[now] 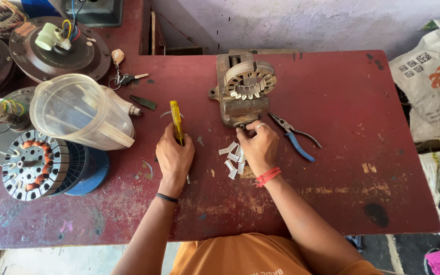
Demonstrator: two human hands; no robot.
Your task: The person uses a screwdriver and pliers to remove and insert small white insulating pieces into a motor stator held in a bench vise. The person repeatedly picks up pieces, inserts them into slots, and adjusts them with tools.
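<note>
A rusty bench vise [238, 104] stands on the dark red table [342, 168] and clamps a round metal stator ring [250, 80] with slots around its inside. My right hand [258, 147] rests at the front of the vise, fingers closed around its handle end. My left hand [174, 155] grips a yellow-handled screwdriver [176, 119] that points away from me. Several small white paper strips [232, 159] lie on the table just left of my right hand.
Blue-handled pliers [295, 136] lie right of the vise. At the left are a clear plastic jug [80, 112], a wound stator [35, 164], fan motor covers [57, 48] and keys [126, 78]. Printed sacks [429, 86] sit beyond the right edge.
</note>
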